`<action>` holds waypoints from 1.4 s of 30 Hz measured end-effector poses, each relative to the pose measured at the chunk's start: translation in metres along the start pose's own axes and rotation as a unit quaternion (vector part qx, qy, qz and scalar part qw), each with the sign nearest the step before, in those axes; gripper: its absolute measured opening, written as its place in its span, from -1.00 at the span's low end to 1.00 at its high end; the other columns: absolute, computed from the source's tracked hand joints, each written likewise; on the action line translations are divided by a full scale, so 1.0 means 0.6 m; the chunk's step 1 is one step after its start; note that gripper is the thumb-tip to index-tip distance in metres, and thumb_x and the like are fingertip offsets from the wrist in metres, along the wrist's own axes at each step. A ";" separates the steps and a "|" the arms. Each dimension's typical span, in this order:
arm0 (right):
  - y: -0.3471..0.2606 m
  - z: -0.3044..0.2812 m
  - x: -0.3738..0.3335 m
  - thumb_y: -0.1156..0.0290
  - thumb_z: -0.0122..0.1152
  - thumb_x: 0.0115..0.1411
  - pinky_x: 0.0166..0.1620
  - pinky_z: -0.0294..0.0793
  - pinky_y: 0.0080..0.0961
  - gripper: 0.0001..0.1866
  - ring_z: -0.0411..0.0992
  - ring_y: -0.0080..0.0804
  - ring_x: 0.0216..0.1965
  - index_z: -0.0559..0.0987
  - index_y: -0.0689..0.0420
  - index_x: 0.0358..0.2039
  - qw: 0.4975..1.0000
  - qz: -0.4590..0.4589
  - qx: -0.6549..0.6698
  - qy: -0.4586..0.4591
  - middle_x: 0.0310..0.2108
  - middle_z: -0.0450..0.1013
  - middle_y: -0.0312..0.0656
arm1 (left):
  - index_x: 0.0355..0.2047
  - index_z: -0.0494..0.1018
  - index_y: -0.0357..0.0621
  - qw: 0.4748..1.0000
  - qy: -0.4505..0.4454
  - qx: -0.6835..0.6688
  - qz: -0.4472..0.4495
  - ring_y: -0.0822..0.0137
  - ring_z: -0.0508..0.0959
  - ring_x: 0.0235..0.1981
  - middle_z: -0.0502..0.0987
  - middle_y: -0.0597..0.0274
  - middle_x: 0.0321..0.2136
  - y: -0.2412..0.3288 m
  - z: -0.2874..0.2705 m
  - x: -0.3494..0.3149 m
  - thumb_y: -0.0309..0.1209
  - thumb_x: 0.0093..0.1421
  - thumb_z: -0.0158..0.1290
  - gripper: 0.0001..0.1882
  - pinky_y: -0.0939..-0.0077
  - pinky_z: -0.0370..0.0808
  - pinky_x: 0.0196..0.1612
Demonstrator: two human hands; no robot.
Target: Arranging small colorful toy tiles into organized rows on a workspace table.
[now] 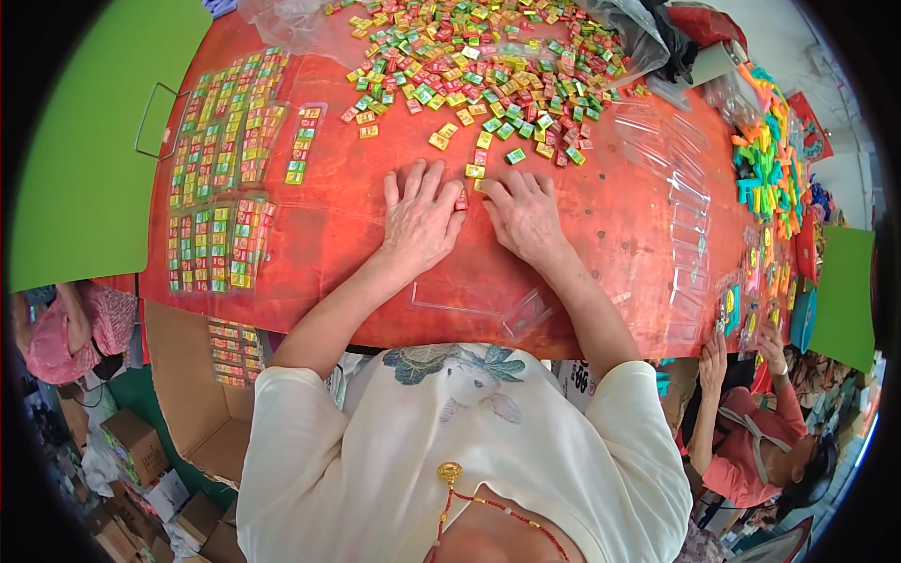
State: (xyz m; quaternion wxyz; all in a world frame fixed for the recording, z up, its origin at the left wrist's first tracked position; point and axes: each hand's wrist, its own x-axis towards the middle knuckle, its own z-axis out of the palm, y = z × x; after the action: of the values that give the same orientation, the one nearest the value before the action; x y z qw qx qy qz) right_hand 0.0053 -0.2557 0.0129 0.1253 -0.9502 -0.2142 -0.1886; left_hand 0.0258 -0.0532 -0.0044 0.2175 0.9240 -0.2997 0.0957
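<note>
My left hand (pixel 419 218) lies palm down near the middle of the red table, a small red box (pixel 461 201) pinched between its thumb and forefinger. Just to the right, my right hand (pixel 528 218) is bent inward, its thumb and forefinger closed at a small yellow box (pixel 479 186), partly hidden by the fingertips. Ahead of the fingers, a few yellow boxes (pixel 480 157) stand end to end in a short column. Beyond them spreads a large loose heap of tiny red, yellow and green boxes (pixel 488 70).
At left lie clear trays filled with box rows (pixel 199 249) and one separate filled strip (pixel 304 145). Empty clear trays (pixel 690 216) line the right side; another (pixel 526 314) lies near my forearms. Colourful plastic pieces (pixel 770 155) are heaped far right, near another person's hands (pixel 713 364).
</note>
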 end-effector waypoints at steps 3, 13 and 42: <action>0.004 0.000 -0.002 0.38 0.26 0.16 -0.04 0.30 -0.24 -0.78 0.41 -0.28 -0.19 0.57 0.03 -0.16 1.000 0.012 0.009 0.004 -0.25 0.42 -0.26 | 0.00 0.44 -0.09 1.000 0.003 -0.009 -0.006 -0.10 0.23 0.30 0.33 -0.06 0.22 -0.002 0.002 0.002 -0.26 0.15 0.17 -0.58 -0.37 0.03 0.25; -0.036 0.012 0.007 0.44 0.26 0.18 -0.13 0.35 -0.20 -0.77 0.45 -0.14 -0.24 0.56 0.09 -0.12 0.989 0.101 0.106 -0.031 -0.33 0.45 -0.16 | -0.04 0.41 -0.11 0.999 0.006 -0.021 -0.034 -0.03 0.23 0.33 0.33 -0.02 0.25 -0.001 0.002 0.001 -0.30 0.14 0.16 -0.61 -0.26 0.02 0.28; 0.031 0.025 0.043 0.48 0.18 0.15 -0.19 0.42 -0.21 -0.73 0.46 -0.16 -0.27 0.64 0.12 -0.11 0.998 0.058 0.028 0.027 -0.33 0.48 -0.16 | -0.05 0.42 -0.13 0.999 0.019 -0.033 -0.022 -0.06 0.25 0.31 0.35 -0.05 0.21 -0.002 0.005 0.000 -0.27 0.13 0.18 -0.60 -0.31 0.04 0.26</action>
State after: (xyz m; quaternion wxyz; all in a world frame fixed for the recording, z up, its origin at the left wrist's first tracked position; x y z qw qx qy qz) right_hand 0.0400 -0.2581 0.0073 0.1687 -0.9515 -0.1609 -0.2009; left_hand 0.0269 -0.0536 -0.0077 0.2559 0.9205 -0.2782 0.0988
